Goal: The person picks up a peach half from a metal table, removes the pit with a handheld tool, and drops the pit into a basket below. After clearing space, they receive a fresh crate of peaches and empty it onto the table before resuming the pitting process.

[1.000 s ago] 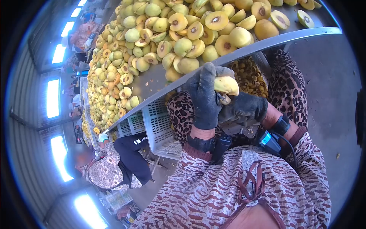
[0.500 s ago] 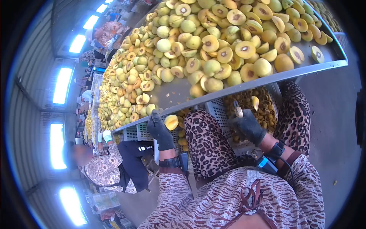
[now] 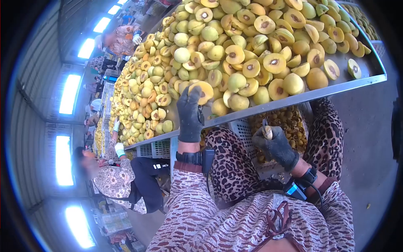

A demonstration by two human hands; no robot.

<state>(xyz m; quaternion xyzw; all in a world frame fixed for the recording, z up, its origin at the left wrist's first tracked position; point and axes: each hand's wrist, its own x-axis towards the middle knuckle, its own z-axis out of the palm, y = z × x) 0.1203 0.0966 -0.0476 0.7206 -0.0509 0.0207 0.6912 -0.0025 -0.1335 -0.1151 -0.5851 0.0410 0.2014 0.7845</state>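
Note:
Halved yellow-green fruit lies heaped on a metal table (image 3: 300, 93), many halves showing a brown pit or hollow. My left hand (image 3: 190, 115), in a dark glove, reaches over the table's near edge, its fingers closed on a fruit half (image 3: 204, 92) with the cut face up. Lower right, my right hand (image 3: 275, 145), also gloved, is wrapped round a small tool (image 3: 267, 130) with a pale handle and a dark curved tip. It is above a crate of small brownish-yellow fruit pieces (image 3: 296, 126) between my knees.
Grey plastic crates (image 3: 241, 130) stand under the table edge. At the left a co-worker (image 3: 121, 180) in a floral top sits at the same table, with white-gloved hands near the fruit. Another person (image 3: 121, 40) is farther up. More fruit (image 3: 359, 21) lies beyond the table's right end.
My left hand has moved up from below the table edge onto the fruit and now holds a half. The yellow piece near it and the one above the crate are gone from view.

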